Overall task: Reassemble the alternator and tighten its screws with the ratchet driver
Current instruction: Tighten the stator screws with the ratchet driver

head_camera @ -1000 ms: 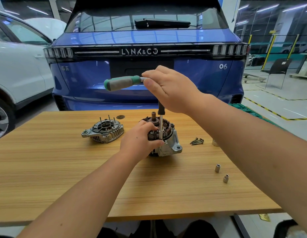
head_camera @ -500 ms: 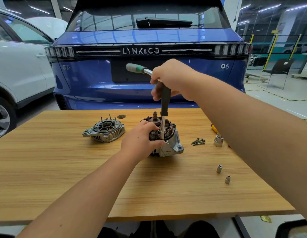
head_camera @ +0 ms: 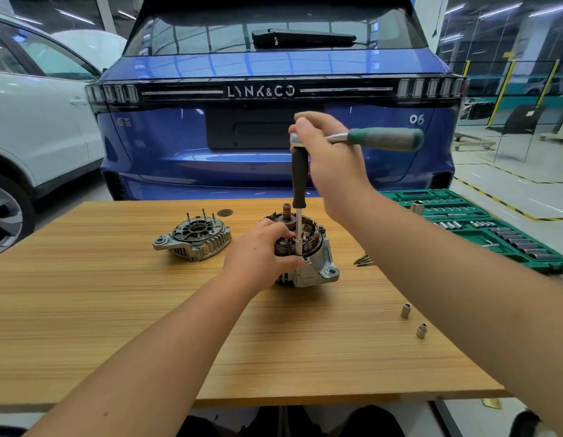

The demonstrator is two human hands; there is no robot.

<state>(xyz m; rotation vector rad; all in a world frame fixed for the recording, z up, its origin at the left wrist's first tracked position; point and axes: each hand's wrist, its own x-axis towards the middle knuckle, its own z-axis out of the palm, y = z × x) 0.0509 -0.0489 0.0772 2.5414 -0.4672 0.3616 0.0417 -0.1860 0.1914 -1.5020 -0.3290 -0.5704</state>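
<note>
**Ratchet upright on the alternator, mid-table**

While the left hand (head_camera: 261,253) grips the alternator (head_camera: 305,253) mid-table, right hand (head_camera: 330,159) fingers curl round the ratchet driver (head_camera: 297,190). End cover (head_camera: 193,236) at nine o'clock; screws (head_camera: 362,260), sockets (head_camera: 406,310), socket case (head_camera: 482,225) at three, arm-hidden partly.

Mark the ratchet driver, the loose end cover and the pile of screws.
ratchet driver (head_camera: 384,139), head view, on the green handle grip.
loose end cover (head_camera: 196,237), head view, on its finned top face, left of the alternator body.
pile of screws (head_camera: 363,260), head view, on the middle of the bundle.

Wooden table (head_camera: 116,326): alternator (head_camera: 308,260), end cover (head_camera: 195,236), screws (head_camera: 363,259), 2 sockets (head_camera: 406,310), toolkit (head_camera: 482,225).
</note>
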